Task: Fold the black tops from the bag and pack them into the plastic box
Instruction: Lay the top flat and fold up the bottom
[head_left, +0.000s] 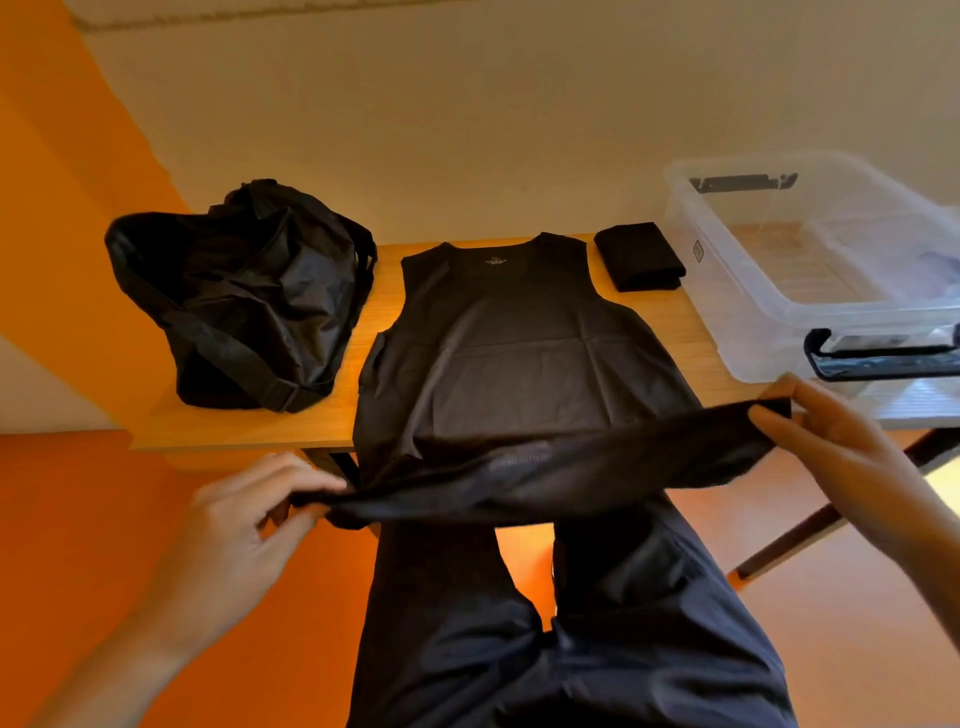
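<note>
The black sleeveless top (509, 338) lies flat on the tabletop (234, 428), between the black bag (239, 296) and a folded top (639, 257) just beside the clear plastic box (722, 301). The left hand (244, 519) and right hand (836, 441) each pinch a hem corner, held off the near edge. The left sits lower, so I reckon the fold may land skewed, or a tug could drag the top off.
</note>
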